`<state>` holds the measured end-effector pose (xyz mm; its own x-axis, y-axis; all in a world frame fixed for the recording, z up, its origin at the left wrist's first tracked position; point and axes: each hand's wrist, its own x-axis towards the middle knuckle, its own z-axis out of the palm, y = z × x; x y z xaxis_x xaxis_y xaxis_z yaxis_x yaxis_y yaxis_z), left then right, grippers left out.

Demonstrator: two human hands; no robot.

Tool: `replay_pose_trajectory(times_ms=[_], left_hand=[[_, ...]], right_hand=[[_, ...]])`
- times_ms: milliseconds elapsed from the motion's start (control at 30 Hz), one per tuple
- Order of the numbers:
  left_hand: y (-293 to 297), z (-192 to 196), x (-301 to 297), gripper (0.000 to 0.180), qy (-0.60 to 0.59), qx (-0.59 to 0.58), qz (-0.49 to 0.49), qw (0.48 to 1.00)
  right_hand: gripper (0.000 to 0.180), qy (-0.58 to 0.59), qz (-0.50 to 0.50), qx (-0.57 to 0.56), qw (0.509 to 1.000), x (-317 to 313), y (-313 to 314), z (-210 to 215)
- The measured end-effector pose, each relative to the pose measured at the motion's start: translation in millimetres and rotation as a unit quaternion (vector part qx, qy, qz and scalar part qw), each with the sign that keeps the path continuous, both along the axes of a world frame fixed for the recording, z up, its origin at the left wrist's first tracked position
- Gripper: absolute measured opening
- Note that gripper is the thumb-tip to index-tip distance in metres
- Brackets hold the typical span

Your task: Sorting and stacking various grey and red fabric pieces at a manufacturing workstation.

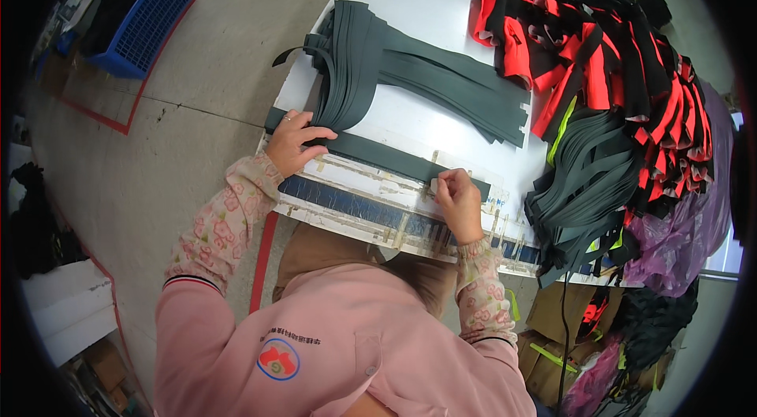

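A dark green flat strap (386, 157) lies stretched along the near edge of the white table. My left hand (295, 141) rests on the strap's left part, thumb and fingers apart, pressing on it. Toward the strap's right end, my right hand (460, 200) is closed in a pinch. From its fingertips shows a small white piece (434, 187), held against the strap; it is too small to tell its exact kind. Just beyond the strap lies a thick stack of the same green straps (351, 70), folded over at the left and fanned out to the right.
The white table (441, 15) has tape-marked strips (355, 200) along its near edge. A bundle of green straps (587, 180) hangs at the right, below a heap of red-and-black straps (583, 46). Purple plastic (678, 243) drapes beside it. A blue crate (150, 19) stands far left.
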<state>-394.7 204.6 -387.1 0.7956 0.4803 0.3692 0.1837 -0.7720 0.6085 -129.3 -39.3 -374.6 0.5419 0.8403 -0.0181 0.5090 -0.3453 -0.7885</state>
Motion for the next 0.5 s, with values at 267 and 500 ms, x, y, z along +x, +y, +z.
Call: replay_pose_trajectory(times_ms=[267, 500], left_hand=[[0.3, 0.3, -0.7, 0.032, -0.004, 0.013, 0.012, 1.0], [-1.0, -0.1, 3.9, 0.018, -0.012, 0.018, 0.033, 0.999]], right_hand=[[0.011, 0.143, -0.05, 0.0, 0.989, -1.2, 7.7, 28.7], [0.034, 0.337, 0.161, -0.152, 0.915, -23.3, 28.9, 44.0]])
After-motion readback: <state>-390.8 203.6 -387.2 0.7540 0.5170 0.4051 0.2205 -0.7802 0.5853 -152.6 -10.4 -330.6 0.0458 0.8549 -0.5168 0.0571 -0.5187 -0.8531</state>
